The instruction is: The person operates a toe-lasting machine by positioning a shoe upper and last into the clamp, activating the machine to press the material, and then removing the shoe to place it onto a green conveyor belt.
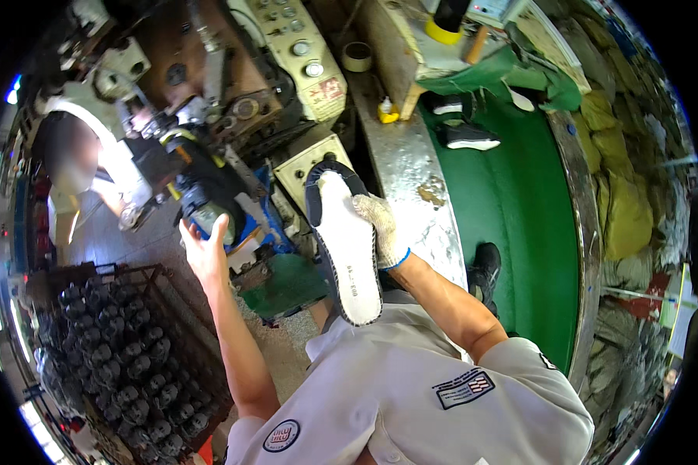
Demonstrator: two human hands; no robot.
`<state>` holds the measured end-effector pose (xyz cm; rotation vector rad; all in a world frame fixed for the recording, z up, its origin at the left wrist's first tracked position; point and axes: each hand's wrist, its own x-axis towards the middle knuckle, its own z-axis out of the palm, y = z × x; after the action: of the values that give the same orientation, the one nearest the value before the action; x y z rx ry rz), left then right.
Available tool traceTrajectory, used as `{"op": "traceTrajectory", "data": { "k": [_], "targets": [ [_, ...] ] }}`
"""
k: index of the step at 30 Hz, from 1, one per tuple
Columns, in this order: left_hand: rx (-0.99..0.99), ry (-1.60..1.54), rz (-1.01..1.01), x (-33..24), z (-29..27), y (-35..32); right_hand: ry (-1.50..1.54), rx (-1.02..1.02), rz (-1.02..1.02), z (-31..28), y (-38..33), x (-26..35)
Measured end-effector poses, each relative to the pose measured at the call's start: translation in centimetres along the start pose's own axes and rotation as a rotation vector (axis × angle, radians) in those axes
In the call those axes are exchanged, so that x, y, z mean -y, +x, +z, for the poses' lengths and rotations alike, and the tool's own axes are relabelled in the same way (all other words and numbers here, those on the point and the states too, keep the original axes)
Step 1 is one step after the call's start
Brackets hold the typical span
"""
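Note:
In my right hand (380, 229), which wears a knitted glove with a blue cuff edge, is a black shoe upper (347, 252). Its white stitched bottom faces up, with the toe end toward me or away; I cannot tell which. The gloved fingers wrap over its right side. My bare left hand (207, 252) is raised at the machine (202, 174), thumb and fingers apart. Just beyond its fingertips sits a rounded grey-green piece (208, 218) on the machine; whether they touch is unclear.
A rack of several black shoe lasts (124, 364) stands at lower left. A person (74, 155) is beyond it. Right of me run a metal ledge (419, 178) and a green conveyor surface (520, 232) carrying black shoes (471, 137). A control panel (306, 58) with gauges stands ahead.

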<state>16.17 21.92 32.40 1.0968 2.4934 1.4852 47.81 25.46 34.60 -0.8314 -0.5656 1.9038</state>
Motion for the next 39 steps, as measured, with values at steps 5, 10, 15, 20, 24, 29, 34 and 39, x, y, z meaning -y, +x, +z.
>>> {"op": "traceTrajectory", "data": {
  "k": [5, 10, 15, 20, 24, 29, 34, 39],
  "targets": [
    [0.19, -0.221, -0.185, 1.3, 4.5, 2.7, -0.56, -0.067, -0.348, -14.6, 0.2, -1.6],
    [0.361, -0.69, -0.427, 1.4, 0.9, 2.4, -0.534, -0.373, -0.157, -22.5, -2.2, 0.1],
    [0.701, -1.287, -0.581, -2.9, -2.2, -6.5, -0.469, -0.535, -0.025, -32.4, -3.8, -1.1],
    [1.421, -1.86, -0.76, -5.9, -0.9, -12.5, -0.38, -0.539, 0.012, -35.5, -4.9, -1.2],
    [1.565, -1.998, -1.009, -7.2, -0.2, -15.9, -0.312, -0.561, -0.087, -35.3, -4.4, -2.8],
    [2.079, -1.806, -1.025, -7.7, 4.8, -14.4, 0.139, -0.538, -0.108, -33.0, -6.1, -2.4],
    [1.857, -1.813, -1.294, -10.1, 9.2, -17.0, 0.498, -0.553, -0.214, -31.9, -10.2, -0.5],
    [1.363, -0.891, -1.008, -13.0, 17.3, -19.9, 0.68, -0.476, -0.351, -32.0, -15.7, 1.6]
  ]
}}
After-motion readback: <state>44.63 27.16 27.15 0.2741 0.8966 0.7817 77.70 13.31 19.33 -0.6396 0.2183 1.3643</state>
